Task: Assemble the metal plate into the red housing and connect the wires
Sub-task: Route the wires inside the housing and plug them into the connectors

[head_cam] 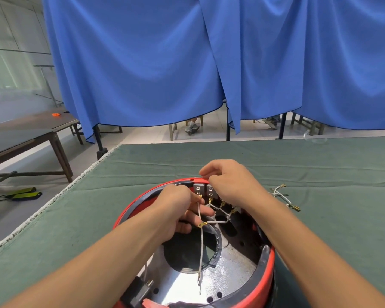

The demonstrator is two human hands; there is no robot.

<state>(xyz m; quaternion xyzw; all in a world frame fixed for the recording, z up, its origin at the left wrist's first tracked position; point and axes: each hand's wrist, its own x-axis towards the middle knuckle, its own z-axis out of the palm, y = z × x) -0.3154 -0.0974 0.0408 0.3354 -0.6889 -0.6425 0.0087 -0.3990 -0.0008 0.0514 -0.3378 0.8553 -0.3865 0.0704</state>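
So left hand (pixel 176 205) pinches a white wire (pixel 201 236) just beside the terminals (pixel 206 192), right hand (pixel 229 181) curled gripping the red housing (pixel 267 276) rim.

One red housing (pixel 267 283) is recorded on one green-covered table (pixel 320 218); one metal plate (pixel 231 278) is seated within it; two hands are counted, a left hand (pixel 176 210) and a right hand (pixel 229 181); one white wire (pixel 201 247) is seen pinched in the left hand; several further wires are fitted at the terminal blocks (pixel 206 191), their exact number not discernible; one loose wire bundle (pixel 281 196) is noted on the cloth; two blue curtains (pixel 142 63) are hung behind; one side table (pixel 20 134) is observed.
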